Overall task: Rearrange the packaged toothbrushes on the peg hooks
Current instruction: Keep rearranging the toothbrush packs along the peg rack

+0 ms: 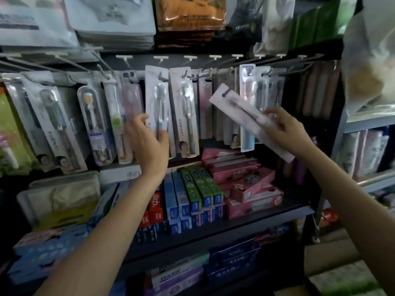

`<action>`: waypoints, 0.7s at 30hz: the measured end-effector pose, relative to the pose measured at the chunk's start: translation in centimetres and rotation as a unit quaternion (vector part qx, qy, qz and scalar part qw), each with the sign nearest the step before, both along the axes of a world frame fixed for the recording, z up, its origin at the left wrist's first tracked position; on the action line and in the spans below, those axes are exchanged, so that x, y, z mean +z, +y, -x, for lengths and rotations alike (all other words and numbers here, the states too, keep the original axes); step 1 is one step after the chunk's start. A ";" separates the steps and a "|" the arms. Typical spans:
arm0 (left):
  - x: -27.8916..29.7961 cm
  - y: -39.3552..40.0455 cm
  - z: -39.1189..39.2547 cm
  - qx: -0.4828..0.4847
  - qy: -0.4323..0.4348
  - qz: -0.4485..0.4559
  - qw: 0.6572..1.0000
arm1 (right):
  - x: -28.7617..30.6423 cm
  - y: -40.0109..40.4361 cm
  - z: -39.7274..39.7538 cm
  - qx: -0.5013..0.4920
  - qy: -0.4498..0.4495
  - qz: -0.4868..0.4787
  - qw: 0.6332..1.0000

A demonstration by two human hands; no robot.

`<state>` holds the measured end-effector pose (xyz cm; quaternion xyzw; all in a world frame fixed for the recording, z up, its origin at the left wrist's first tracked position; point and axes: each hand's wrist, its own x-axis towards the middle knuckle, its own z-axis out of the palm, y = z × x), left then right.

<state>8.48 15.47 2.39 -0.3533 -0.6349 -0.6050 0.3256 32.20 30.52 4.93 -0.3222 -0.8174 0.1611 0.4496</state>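
Packaged toothbrushes hang in a row on metal peg hooks (pixel 192 76) across the shelf unit. My right hand (pixel 282 127) grips a long white toothbrush pack (pixel 239 107), off the hooks and tilted with its hang hole up and to the left. My left hand (pixel 147 135) holds the lower part of a hanging white pack with a grey brush (pixel 157 92), thumb on its left edge and fingers on its front. A similar pack (pixel 184 107) hangs just right of it, and a pale blue pack (pixel 248 103) hangs behind the tilted one.
Toothpaste boxes (pixel 196 191) in blue, green, red and pink fill the dark shelf (pixel 213 233) below the hooks. Flat packaged goods (pixel 111 18) are stacked above. A second rack (pixel 363 146) stands at the right. More boxes sit on the lower shelf.
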 end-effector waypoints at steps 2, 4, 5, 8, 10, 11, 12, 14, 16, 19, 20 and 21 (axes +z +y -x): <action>1.1 1.8 -2.3 -0.018 0.040 -0.001 0.999 | -1.9 2.7 -2.1 0.015 0.125 0.048 0.991; 2.0 4.5 -4.5 -0.073 0.055 0.013 0.996 | -3.1 6.0 -3.9 0.015 0.214 0.131 0.968; 2.3 6.0 -5.6 -0.101 0.056 0.026 0.993 | -3.6 7.7 -4.7 0.007 0.238 0.163 0.957; 2.4 10.5 -8.4 -0.146 0.042 0.070 0.986 | -4.5 11.8 -6.2 0.011 0.244 0.204 0.948; 2.1 13.1 -9.6 -0.161 0.027 0.088 0.983 | -4.8 14.1 -6.4 0.002 0.223 0.207 0.952; 1.9 14.2 -10.0 -0.170 0.012 0.093 0.981 | -4.7 15.2 -6.4 -0.006 0.212 0.198 0.957; 1.7 15.3 -10.2 -0.179 -0.009 0.098 0.979 | -4.7 16.2 -6.2 -0.014 0.200 0.185 0.962; 1.3 16.8 -10.4 -0.191 -0.055 0.104 0.974 | -4.4 17.6 -5.7 -0.015 0.175 0.150 0.973; 1.0 17.8 -10.5 -0.199 -0.100 0.106 0.969 | -3.7 18.7 -5.0 -0.009 0.157 0.120 0.980; 0.6 18.6 -10.3 -0.191 -0.137 0.113 0.965 | -2.4 19.9 -4.0 -0.011 0.176 0.094 0.980; 0.4 18.8 -10.1 -0.181 -0.133 0.114 0.968 | -2.1 20.4 -3.7 -0.014 0.182 0.085 0.980; 0.2 18.9 -9.9 -0.174 -0.125 0.114 0.970 | -1.8 20.8 -3.5 -0.014 0.185 0.076 0.980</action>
